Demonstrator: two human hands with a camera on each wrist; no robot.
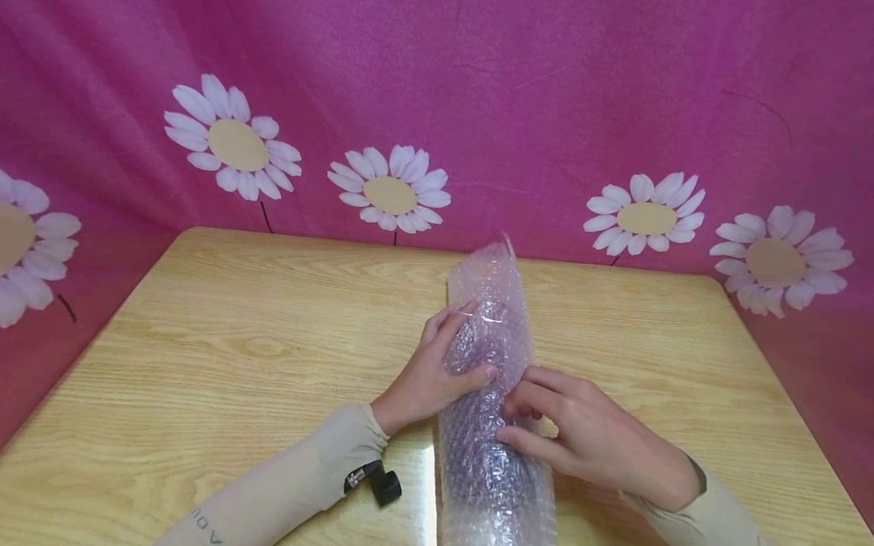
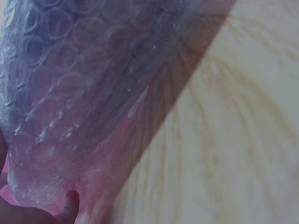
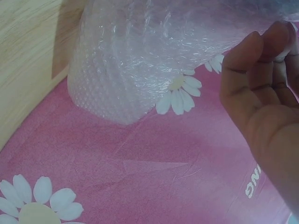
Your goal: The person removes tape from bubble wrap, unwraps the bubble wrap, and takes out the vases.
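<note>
A long bundle of clear bubble wrap (image 1: 488,485) runs from the table's near edge toward the back, its far end loose and flattened. Something purplish-grey shows dimly through the plastic; its kind cannot be told. My left hand (image 1: 433,375) grips the bundle's left side, thumb across the top and fingers along the far side. On the right, my right hand (image 1: 590,428) has curled fingers at the bundle, pinching the plastic. The right wrist view shows those curled fingers (image 3: 261,74) beside the wrap's edge. In the left wrist view, part of the left hand (image 2: 35,212) lies against the wrap.
The pale wooden table (image 1: 273,326) spreads out on both sides of the bundle. Behind it hangs a pink cloth (image 1: 519,114) printed with white daisies. A small black device (image 1: 382,484) is fixed at the left sleeve.
</note>
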